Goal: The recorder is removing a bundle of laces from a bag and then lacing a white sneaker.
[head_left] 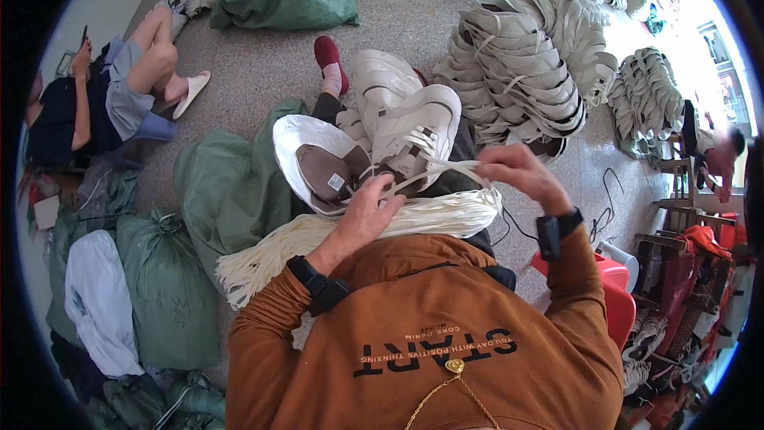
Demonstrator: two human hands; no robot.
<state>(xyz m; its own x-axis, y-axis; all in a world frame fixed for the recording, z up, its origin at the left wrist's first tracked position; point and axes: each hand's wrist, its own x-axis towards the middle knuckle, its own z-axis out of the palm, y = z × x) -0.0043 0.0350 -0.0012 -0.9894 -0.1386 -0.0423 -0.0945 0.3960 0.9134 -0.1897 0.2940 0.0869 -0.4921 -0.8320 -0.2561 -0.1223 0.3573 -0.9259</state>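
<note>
Across my lap lies a thick bundle of cream shoelaces (278,255). Beyond it rests a pale grey and white sneaker upper (415,129), with a cream shoelace (446,167) partly threaded through its front. My right hand (524,178) pinches this lace and holds it out to the right of the upper. Low at the upper's opening, my left hand (368,212) has its fingers closed on the same lace. Beside it on the left, another upper (288,143) shows its white edge and brown lining with a small white label. More white uppers (380,80) lie just behind.
Tall stacks of grey uppers (517,72) stand on the floor at the far right. Green sacks (163,287) sit to my left, and a green cloth (231,191) lies nearer. A seated person (79,103) holds a phone at the far left. A red stool (609,287) is at my right.
</note>
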